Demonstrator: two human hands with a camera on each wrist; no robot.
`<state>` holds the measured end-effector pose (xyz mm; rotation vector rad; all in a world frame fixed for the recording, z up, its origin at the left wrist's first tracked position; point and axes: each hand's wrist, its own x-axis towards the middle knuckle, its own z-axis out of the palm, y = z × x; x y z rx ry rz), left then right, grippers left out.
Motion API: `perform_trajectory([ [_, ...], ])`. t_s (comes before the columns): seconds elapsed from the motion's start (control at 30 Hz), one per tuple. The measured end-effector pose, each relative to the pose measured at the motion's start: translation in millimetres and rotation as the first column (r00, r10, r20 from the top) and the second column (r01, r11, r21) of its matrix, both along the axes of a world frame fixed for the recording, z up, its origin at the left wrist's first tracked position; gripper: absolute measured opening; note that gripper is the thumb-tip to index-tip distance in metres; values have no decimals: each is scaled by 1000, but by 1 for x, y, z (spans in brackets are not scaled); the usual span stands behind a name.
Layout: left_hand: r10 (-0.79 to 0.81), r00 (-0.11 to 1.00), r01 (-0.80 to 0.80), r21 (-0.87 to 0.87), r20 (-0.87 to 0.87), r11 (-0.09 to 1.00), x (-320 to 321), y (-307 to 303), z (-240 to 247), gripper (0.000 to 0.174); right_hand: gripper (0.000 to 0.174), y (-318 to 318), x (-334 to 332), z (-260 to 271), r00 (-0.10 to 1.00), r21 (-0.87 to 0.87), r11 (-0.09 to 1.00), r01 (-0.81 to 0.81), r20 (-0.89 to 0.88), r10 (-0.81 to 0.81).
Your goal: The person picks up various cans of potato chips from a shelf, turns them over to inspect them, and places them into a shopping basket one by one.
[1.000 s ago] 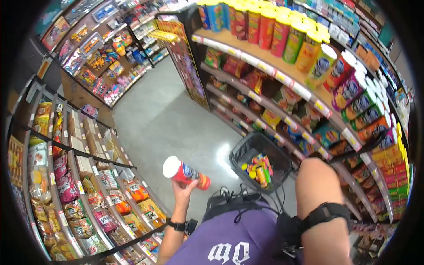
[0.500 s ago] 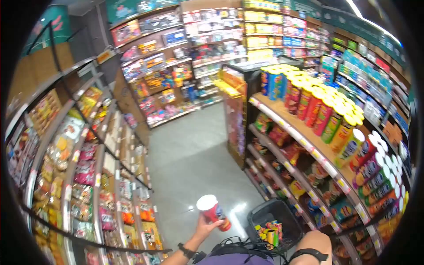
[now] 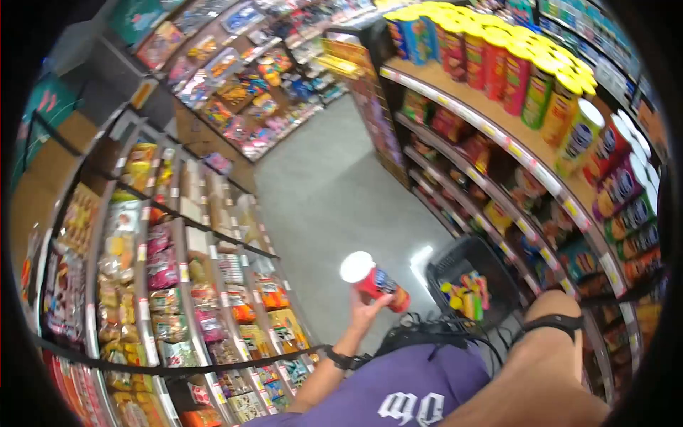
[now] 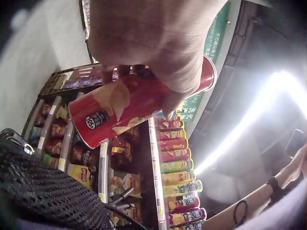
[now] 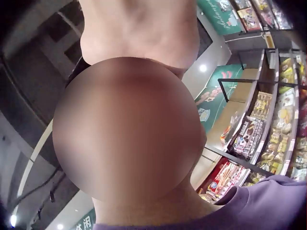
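My left hand (image 3: 364,313) grips a red chip can (image 3: 380,283) with a white lid around its side, out in front of my body over the aisle. The left wrist view shows the can (image 4: 115,108) lying aslant beneath the left hand (image 4: 148,43), chips pictured on its side, fingers partly hidden behind it. My right arm (image 3: 530,370) is bent upward at the lower right of the head view. In the right wrist view only the base of the right hand (image 5: 139,31) shows, close above a blurred face. Its fingers are out of sight there.
A dark basket (image 3: 442,260) holding several small bright packs sits right of the can. Rows of chip cans (image 3: 498,67) top the right-hand shelf unit. Bagged snacks fill the left shelves (image 3: 167,299). Grey floor (image 3: 306,206) runs between them; a yellow-topped rack (image 3: 345,57) stands ahead.
The head view tilted up, then down again, and the surroundings shifted rightward in it. The left hand has kept its hold on the chip can throughout.
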<state>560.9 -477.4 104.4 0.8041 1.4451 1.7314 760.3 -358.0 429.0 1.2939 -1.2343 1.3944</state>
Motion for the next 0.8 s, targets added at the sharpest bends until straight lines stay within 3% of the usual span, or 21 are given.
perform_trajectory([
  [0.13,-60,989,70,-73,133,995,15,3,8,86,32,7,9,-6,1000,-8,1000,20,13,-20],
  [0.2,-16,1000,17,-80,12,997,18,4,-10,87,33,12,10,-8,1000,-4,1000,-27,-6,27],
  [0.43,-30,999,32,-60,36,998,22,11,-19,91,37,21,18,-18,993,0,993,-117,-4,117],
  [0.53,-43,998,47,-70,48,996,25,17,-8,91,38,24,25,-35,997,-40,996,-76,19,76],
  [0.57,-40,999,41,-42,5,998,24,20,-3,91,31,25,33,-40,989,-104,988,112,107,-101],
  [0.6,-45,999,44,-17,-19,999,32,21,-1,91,27,26,48,-45,935,-142,939,312,222,-277],
  [0.67,-46,998,45,-48,-34,998,35,22,3,92,46,51,72,-66,786,-35,964,262,587,-192],
  [0.7,-47,999,45,-43,-26,998,37,25,3,91,55,64,84,-76,658,13,974,228,735,-164],
  [0.73,-62,998,61,-30,-4,998,38,29,6,91,51,82,99,-101,485,112,988,103,862,-148],
  [0.77,-84,996,84,-30,12,996,41,33,12,92,44,96,108,-138,386,105,992,68,914,-123],
  [0.8,-109,994,110,-34,25,993,44,37,18,92,34,95,118,-173,183,-150,968,202,977,113],
])
